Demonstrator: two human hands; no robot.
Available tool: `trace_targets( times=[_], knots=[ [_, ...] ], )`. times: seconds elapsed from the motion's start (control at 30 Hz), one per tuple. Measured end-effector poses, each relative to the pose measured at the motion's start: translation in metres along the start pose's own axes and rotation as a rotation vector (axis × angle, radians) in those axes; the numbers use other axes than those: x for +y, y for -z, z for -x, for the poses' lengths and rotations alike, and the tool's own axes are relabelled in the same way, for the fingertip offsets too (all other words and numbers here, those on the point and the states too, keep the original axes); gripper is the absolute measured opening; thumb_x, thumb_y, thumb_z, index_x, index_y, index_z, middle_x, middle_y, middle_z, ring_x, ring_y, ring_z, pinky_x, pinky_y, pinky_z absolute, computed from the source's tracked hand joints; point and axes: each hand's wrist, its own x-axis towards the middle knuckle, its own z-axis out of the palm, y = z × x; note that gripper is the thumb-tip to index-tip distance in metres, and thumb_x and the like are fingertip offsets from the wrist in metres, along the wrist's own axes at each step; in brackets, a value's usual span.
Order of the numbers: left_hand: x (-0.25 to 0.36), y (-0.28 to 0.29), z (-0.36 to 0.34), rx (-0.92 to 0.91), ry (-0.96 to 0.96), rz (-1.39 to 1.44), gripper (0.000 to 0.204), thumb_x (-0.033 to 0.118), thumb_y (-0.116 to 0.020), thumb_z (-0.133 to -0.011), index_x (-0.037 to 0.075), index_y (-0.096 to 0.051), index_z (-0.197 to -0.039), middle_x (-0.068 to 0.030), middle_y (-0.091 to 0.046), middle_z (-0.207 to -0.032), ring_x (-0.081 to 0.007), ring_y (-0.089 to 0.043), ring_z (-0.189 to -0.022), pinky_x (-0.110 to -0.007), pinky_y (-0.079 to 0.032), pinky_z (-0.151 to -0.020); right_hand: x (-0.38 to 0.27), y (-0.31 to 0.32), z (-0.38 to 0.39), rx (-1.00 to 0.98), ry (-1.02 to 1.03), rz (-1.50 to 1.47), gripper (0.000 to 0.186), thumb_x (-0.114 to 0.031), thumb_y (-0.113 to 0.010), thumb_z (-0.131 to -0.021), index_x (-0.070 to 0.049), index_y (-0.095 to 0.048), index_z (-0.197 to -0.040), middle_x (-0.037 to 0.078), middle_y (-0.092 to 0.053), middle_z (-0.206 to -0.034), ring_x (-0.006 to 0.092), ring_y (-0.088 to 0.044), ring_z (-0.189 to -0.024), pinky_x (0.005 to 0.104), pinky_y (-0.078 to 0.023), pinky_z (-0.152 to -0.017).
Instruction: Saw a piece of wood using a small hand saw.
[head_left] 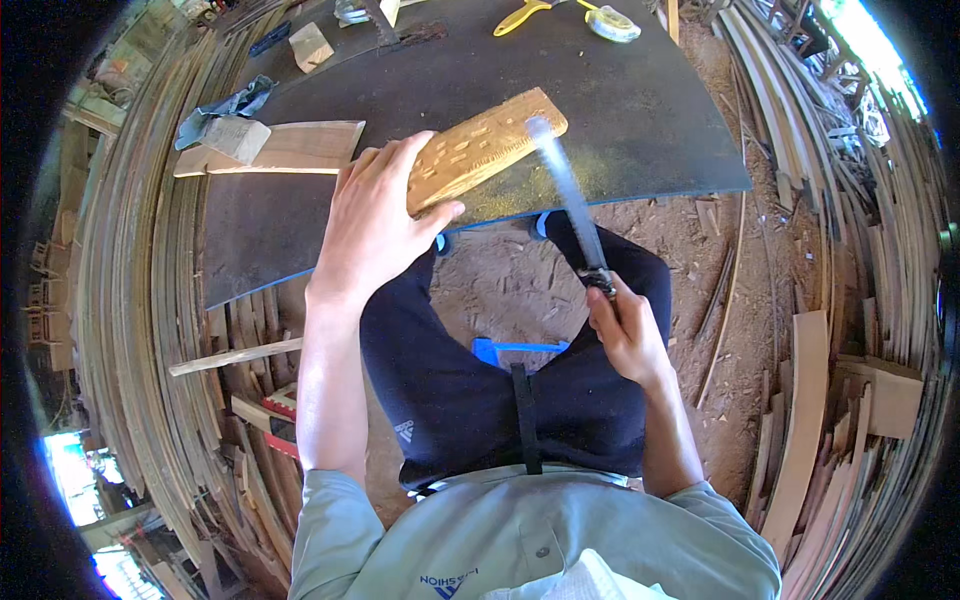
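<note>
My left hand (375, 215) presses flat on a carved wooden piece (490, 145) that lies at the near edge of a dark work board (620, 110). The piece is light brown with small notches cut across its top. My right hand (625, 330) grips the handle of a long metal file (565, 190). The file's blade is blurred and its tip rests on the far end of the wooden piece. I sit with my dark-trousered legs under the board's edge.
On the board lie a flat plank (290, 148), a small wood block (235, 137), another block (310, 45), a yellow-handled tool (520, 15) and a tape measure (612, 22). Stacks of thin wooden strips curve along both sides. Sawdust covers the earth floor (720, 300).
</note>
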Motion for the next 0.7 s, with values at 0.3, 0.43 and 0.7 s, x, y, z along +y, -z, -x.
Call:
trace_targets(
  times=[0.3, 0.43, 0.7],
  knots=[
    [0.005, -0.004, -0.003, 0.025, 0.119, 0.212, 0.064, 0.055, -0.077, -0.094, 0.009, -0.066, -0.138, -0.0186, -0.074, -0.124, -0.0379, -0.071, -0.118, -0.05, -0.052, -0.104, -0.029, -0.042, -0.016, 0.086, 0.217, 0.215, 0.023, -0.02, -0.063, -0.107, 0.002, -0.058, -0.101, 0.027, -0.061, -0.064, 0.0484, -0.067, -0.063, 0.0532, -0.048, -0.054],
    [0.014, -0.006, -0.006, 0.033, 0.156, 0.134, 0.059, 0.055, -0.077, -0.094, 0.01, -0.07, -0.131, -0.0189, -0.076, -0.119, -0.0377, -0.073, -0.109, -0.049, -0.054, -0.098, -0.042, -0.046, -0.028, 0.111, 0.273, 0.213, 0.022, -0.021, -0.063, -0.107, 0.0, -0.058, -0.102, 0.026, -0.061, -0.061, 0.0473, -0.065, -0.058, 0.0532, -0.047, -0.051],
    [0.009, -0.005, -0.002, 0.118, 0.107, 0.071, 0.058, 0.054, -0.081, -0.089, 0.009, -0.071, -0.125, -0.015, -0.077, -0.108, -0.0338, -0.074, -0.1, -0.048, -0.052, -0.099, -0.037, -0.039, -0.013, 0.034, 0.227, 0.13, 0.019, -0.015, -0.064, -0.106, 0.003, -0.06, -0.102, 0.025, -0.06, -0.065, 0.0439, -0.067, -0.06, 0.047, -0.045, -0.052]
  ],
)
